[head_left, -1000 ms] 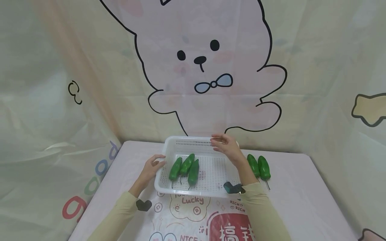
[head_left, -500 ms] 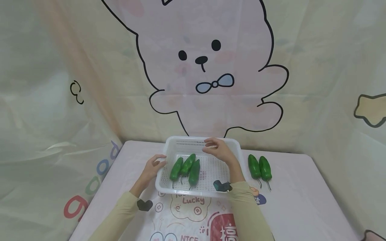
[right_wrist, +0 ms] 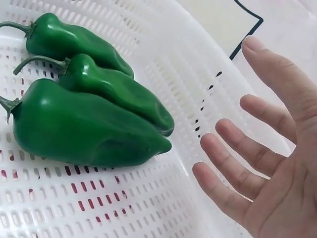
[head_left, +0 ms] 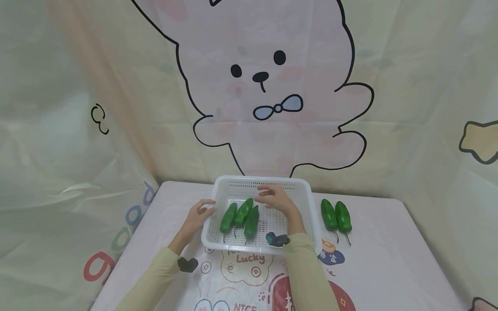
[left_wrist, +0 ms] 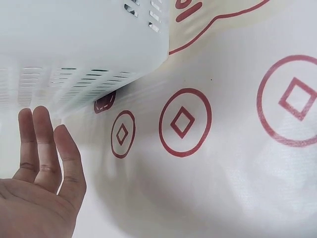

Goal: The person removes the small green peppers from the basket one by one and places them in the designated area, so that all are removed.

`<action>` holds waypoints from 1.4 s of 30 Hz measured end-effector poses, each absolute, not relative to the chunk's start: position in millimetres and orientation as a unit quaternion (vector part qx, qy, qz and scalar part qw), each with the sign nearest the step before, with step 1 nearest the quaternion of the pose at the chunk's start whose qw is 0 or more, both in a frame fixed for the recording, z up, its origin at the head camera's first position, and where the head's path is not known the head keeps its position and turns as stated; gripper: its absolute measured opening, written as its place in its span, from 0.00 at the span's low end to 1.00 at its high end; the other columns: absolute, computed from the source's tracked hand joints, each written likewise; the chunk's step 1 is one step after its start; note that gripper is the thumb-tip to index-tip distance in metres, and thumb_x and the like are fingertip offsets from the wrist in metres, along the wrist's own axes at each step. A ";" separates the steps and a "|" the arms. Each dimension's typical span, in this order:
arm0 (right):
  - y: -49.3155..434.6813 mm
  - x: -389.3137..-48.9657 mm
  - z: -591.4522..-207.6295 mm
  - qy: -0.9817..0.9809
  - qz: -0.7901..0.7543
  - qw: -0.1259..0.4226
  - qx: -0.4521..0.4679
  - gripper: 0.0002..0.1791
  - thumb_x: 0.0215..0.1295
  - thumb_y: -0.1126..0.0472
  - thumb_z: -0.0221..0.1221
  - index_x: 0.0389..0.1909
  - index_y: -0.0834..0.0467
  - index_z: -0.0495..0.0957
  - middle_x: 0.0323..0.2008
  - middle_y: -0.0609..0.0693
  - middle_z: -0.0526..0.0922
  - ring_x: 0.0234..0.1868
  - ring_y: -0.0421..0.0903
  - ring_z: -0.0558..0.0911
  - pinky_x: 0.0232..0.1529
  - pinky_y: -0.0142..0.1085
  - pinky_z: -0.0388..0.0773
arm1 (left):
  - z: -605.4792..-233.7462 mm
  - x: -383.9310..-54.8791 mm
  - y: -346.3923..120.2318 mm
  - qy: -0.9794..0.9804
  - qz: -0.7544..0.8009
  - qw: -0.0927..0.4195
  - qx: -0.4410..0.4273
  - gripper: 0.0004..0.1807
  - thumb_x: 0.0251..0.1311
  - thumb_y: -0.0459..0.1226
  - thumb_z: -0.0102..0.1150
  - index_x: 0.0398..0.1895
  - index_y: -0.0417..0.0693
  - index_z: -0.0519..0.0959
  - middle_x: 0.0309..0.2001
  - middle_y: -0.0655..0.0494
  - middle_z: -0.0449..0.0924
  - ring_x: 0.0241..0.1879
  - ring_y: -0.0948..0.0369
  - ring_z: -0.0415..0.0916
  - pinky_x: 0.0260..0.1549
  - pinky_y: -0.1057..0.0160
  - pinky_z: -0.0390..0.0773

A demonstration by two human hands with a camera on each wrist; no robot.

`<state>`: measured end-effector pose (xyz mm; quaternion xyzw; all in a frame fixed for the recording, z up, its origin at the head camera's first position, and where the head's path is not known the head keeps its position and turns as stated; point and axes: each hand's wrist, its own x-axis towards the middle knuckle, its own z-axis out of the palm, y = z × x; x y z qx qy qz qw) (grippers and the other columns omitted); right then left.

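A white perforated plastic basket [head_left: 249, 247] holds three green peppers lying side by side in its left half: a left one [head_left: 228, 218], a middle one [head_left: 243, 212] and a right one [head_left: 251, 223]. My left hand [head_left: 197, 215] touches the basket's left rim; in the left wrist view its fingers [left_wrist: 46, 153] stretch up beside the outer wall. Over the inside of the basket hovers my right hand [head_left: 279, 200], fingers spread and holding nothing. The right wrist view shows this hand [right_wrist: 270, 163] just beyond the tips of the peppers, the nearest pepper [right_wrist: 89, 126] being the largest.
Two more green peppers, one [head_left: 329, 215] beside the other [head_left: 343, 217], lie on the table right of the basket. A pale printed cloth [head_left: 389, 259] covers the table. Behind it hangs a curtain [head_left: 311, 142] with a cartoon animal.
My right hand has moved left and slightly down, from the basket's back right rim to over its inside near the peppers. My left hand stays at the left rim.
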<state>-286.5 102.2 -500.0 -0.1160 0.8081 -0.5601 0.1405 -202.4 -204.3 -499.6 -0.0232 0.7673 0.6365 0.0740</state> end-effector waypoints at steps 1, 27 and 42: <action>102.6 -287.0 -502.3 0.807 -0.561 0.145 -0.112 0.36 0.62 0.51 0.72 0.68 0.60 0.74 0.57 0.59 0.80 0.59 0.57 0.79 0.51 0.48 0.84 | -499.0 -202.1 -204.0 0.768 0.635 0.074 -0.024 0.18 0.74 0.38 0.57 0.63 0.43 0.73 0.55 0.36 0.78 0.47 0.46 0.82 0.43 0.52 0.86; 98.5 -285.3 -536.1 0.815 -0.539 0.169 -0.131 0.38 0.56 0.57 0.76 0.66 0.63 0.73 0.60 0.66 0.77 0.61 0.61 0.76 0.56 0.54 0.79 | -526.0 -215.4 -205.3 0.781 0.619 0.063 -0.049 0.20 0.75 0.40 0.56 0.65 0.45 0.72 0.58 0.35 0.76 0.50 0.42 0.81 0.43 0.50 0.86; 95.5 -288.8 -543.7 0.838 -0.496 0.180 -0.141 0.38 0.52 0.53 0.78 0.64 0.58 0.77 0.57 0.58 0.80 0.58 0.56 0.78 0.60 0.56 0.75 | -534.8 -216.4 -209.5 0.784 0.616 0.054 -0.048 0.22 0.73 0.45 0.59 0.65 0.49 0.73 0.55 0.40 0.79 0.47 0.48 0.82 0.43 0.51 0.85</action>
